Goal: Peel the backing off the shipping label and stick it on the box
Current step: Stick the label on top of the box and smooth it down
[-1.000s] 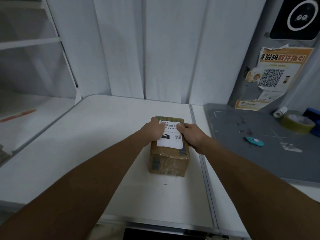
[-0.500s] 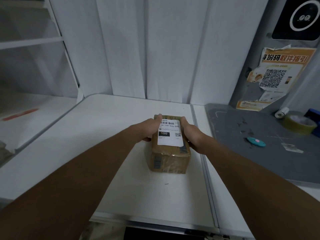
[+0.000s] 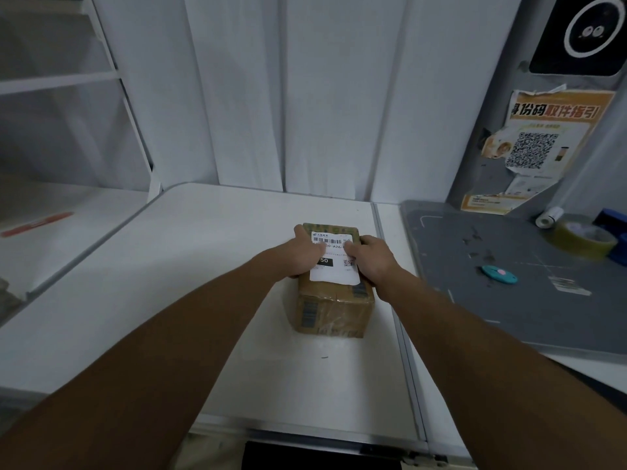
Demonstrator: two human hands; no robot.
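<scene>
Pressing label (image 3: 334, 262) onto box (image 3: 334, 307), left hand (image 3: 302, 256), right hand (image 3: 369, 259) flat.

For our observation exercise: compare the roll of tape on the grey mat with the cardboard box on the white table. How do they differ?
The roll of tape is round and olive-yellow; the cardboard box is rectangular and brown. The tape lies untouched on the grey mat; the box has the left hand and right hand pressing on its white label. Both rest flat on a surface.
</scene>
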